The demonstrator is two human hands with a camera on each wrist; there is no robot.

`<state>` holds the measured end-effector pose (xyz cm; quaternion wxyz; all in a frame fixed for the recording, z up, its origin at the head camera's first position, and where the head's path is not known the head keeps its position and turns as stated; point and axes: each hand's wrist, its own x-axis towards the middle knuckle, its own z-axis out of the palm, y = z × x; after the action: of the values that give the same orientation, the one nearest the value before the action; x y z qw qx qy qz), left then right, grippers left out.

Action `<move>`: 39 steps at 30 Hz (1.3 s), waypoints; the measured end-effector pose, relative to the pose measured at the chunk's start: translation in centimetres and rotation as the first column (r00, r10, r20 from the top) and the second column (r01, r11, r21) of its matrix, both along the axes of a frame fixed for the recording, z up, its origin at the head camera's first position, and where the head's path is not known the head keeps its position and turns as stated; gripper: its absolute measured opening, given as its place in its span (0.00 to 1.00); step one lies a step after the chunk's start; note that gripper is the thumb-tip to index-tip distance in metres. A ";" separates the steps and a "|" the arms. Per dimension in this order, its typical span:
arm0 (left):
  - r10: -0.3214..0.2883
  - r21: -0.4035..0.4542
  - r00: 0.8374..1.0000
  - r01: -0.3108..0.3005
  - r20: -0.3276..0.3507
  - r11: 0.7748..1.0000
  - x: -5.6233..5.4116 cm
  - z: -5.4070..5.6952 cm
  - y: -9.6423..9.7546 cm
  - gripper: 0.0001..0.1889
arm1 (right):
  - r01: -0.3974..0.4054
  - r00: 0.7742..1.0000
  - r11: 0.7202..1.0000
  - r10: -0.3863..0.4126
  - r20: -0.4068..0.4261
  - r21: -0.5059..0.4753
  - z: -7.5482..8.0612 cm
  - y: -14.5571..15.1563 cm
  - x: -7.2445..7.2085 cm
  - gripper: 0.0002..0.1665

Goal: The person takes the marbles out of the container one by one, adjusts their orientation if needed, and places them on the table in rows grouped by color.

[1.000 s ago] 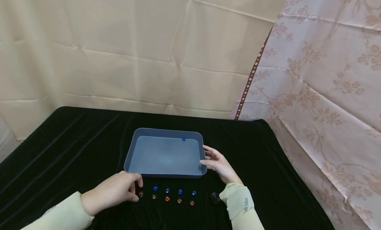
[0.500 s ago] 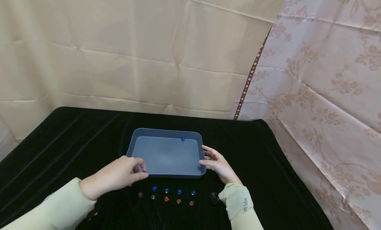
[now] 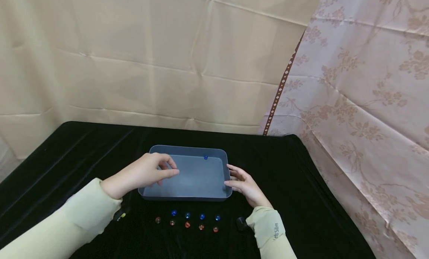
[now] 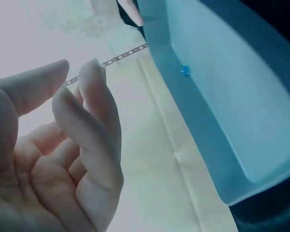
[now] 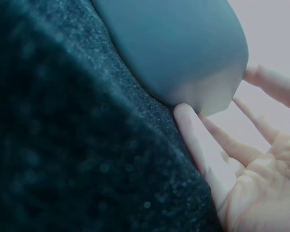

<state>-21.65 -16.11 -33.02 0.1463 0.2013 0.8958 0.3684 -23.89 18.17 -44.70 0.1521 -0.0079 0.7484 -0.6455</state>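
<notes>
A blue-grey tray (image 3: 187, 192) lies on the black cloth in the head view, with one blue marble (image 3: 206, 157) near its far right corner. My left hand (image 3: 147, 171) is over the tray's left part. In the left wrist view its thumb (image 4: 43, 84) and fingers are loosely bent, with a gap between the tips and nothing seen there. My right hand (image 3: 244, 182) touches the tray's right wall from outside, fingers fairly straight. In front of the tray stand a row of blue marbles (image 3: 187, 215) and a nearer row of reddish marbles (image 3: 187, 224), several in each.
A black cloth (image 3: 83, 158) covers the table. Behind it hangs a plain cream curtain (image 3: 134, 65), and a pink flowered curtain (image 3: 362, 84) runs along the right. Near the right sleeve is a small dark object (image 3: 241, 223).
My left hand has moved from beside the left end of the marble rows up and right, over the tray's left side. My right hand has stayed at the tray's right wall.
</notes>
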 end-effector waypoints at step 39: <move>0.129 0.128 0.983 -0.146 0.135 0.981 -7.1 -0.9 5.3 0.17 | 0.026 1.000 1.000 -0.026 0.015 0.013 0.0 0.0 -0.1 0.37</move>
<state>-28.77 -10.82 -33.96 0.1624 0.1249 0.8690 0.4503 -23.97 18.14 -44.65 0.1495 0.0076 0.7514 -0.6426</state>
